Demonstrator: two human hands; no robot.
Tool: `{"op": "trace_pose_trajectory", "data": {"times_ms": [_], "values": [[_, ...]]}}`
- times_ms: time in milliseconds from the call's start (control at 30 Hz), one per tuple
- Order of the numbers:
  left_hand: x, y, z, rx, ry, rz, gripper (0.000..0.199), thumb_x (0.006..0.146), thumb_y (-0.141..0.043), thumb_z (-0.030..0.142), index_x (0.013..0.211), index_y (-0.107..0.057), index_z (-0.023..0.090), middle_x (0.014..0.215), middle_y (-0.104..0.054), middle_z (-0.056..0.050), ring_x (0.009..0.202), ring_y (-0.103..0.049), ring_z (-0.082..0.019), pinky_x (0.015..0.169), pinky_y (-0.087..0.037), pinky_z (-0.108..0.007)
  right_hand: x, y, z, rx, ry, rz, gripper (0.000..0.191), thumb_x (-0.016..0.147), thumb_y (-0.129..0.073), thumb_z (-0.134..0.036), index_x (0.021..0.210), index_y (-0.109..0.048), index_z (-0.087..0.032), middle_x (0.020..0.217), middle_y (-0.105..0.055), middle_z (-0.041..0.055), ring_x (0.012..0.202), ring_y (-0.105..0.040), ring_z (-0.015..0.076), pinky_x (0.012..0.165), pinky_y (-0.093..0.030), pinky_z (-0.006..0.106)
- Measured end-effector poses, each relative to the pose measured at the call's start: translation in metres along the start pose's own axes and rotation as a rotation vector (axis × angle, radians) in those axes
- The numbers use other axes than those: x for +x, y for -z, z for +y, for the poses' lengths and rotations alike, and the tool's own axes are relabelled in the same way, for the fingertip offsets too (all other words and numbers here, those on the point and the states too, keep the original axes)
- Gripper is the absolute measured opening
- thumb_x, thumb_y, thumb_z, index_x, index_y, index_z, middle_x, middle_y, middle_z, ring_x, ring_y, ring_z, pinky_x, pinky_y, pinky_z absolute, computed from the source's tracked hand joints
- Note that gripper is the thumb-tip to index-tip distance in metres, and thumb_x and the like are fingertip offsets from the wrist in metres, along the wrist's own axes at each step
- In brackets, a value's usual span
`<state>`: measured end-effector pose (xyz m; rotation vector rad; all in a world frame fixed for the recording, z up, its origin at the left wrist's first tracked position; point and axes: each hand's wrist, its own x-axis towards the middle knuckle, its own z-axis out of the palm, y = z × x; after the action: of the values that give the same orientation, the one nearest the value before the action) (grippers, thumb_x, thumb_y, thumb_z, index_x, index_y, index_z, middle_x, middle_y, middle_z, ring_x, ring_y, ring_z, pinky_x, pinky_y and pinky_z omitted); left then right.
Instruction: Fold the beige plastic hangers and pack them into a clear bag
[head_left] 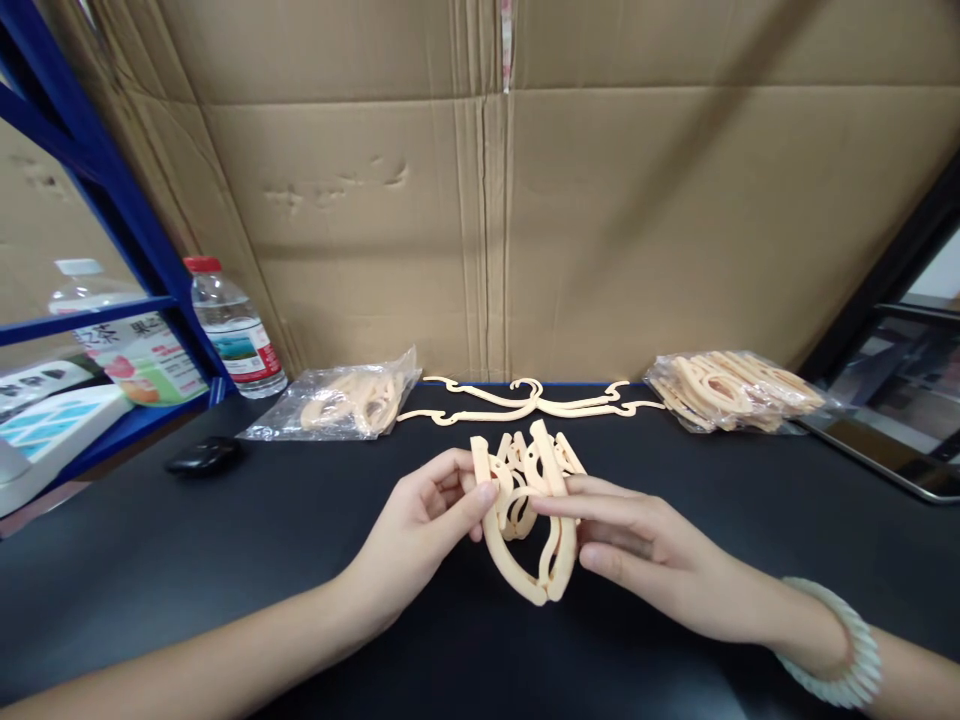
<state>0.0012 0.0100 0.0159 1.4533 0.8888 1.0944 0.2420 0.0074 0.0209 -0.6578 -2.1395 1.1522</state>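
A cream plastic folding clothes hanger (508, 566), its two arms partly folded upward, is between my hands above the black tabletop. My left hand (420, 525) is closed, thumb and fingers pinching the hanger's left arm. My right hand (652, 545) grips the right arm, with its index finger reaching across the front and the thumb beneath. Just behind, partly hidden by the held hanger, more folded cream hanger pieces (519, 522) lie on the table. Farther back, unfolded hangers (534, 403) lie overlapping near the cardboard.
A clear bag of folded hangers (345, 400) lies at the back left, another bag (731, 390) at the back right. A black mouse (204, 456), a water bottle (238, 335) and a blue rack (161, 305) stand left. A tablet-like device (892, 400) is right. Cardboard (637, 220) walls the back.
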Motion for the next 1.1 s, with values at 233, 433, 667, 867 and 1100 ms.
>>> {"op": "trace_pose_trajectory", "data": {"times_ms": [233, 433, 667, 867, 1100], "values": [[-0.003, -0.001, 0.003, 0.025, -0.072, -0.06, 0.013, 0.086, -0.067, 0.029, 0.09, -0.06, 0.018, 0.087, -0.06, -0.002, 0.08, -0.057, -0.015, 0.073, -0.049, -0.027, -0.004, -0.006, 0.003, -0.068, -0.013, 0.014, 0.044, 0.096, -0.051, -0.022, 0.139, -0.048, -0.033, 0.133, -0.049, 0.0066, 0.121, -0.05, 0.0196, 0.098, -0.051, 0.036], [-0.003, -0.004, 0.005, -0.005, -0.099, -0.046, 0.01, 0.083, -0.069, 0.023, 0.091, -0.065, 0.019, 0.093, -0.065, -0.004, 0.092, -0.062, -0.02, 0.084, -0.051, -0.031, -0.006, -0.01, 0.004, -0.034, -0.048, 0.051, 0.047, 0.093, -0.055, -0.02, 0.138, -0.049, -0.029, 0.141, -0.04, 0.0096, 0.109, -0.058, 0.0182, 0.086, -0.058, 0.03], [-0.005, -0.005, 0.009, 0.003, -0.107, -0.045, 0.007, 0.082, -0.07, 0.021, 0.089, -0.067, 0.02, 0.093, -0.066, -0.004, 0.092, -0.063, -0.02, 0.084, -0.051, -0.03, -0.01, -0.011, 0.007, -0.07, -0.07, 0.085, 0.046, 0.092, -0.056, -0.022, 0.137, -0.05, -0.031, 0.148, -0.033, 0.0102, 0.102, -0.061, 0.0177, 0.078, -0.06, 0.029], [-0.006, -0.007, 0.008, 0.008, -0.097, -0.037, 0.006, 0.083, -0.068, 0.022, 0.089, -0.068, 0.02, 0.092, -0.067, -0.004, 0.091, -0.063, -0.02, 0.085, -0.051, -0.03, -0.007, -0.007, 0.003, -0.19, 0.066, 0.058, 0.046, 0.093, -0.056, -0.02, 0.137, -0.05, -0.027, 0.127, -0.054, 0.0098, 0.115, -0.056, 0.0212, 0.095, -0.053, 0.038], [-0.005, -0.006, 0.004, -0.003, 0.006, -0.009, 0.016, 0.083, -0.07, 0.028, 0.095, -0.066, 0.018, 0.097, -0.071, -0.008, 0.088, -0.067, -0.022, 0.085, -0.053, -0.035, -0.006, -0.001, -0.007, -0.346, 0.125, 0.01, 0.039, 0.091, -0.061, -0.024, 0.129, -0.054, -0.029, 0.127, -0.058, 0.0063, 0.127, -0.048, 0.0227, 0.104, -0.044, 0.038]]}}
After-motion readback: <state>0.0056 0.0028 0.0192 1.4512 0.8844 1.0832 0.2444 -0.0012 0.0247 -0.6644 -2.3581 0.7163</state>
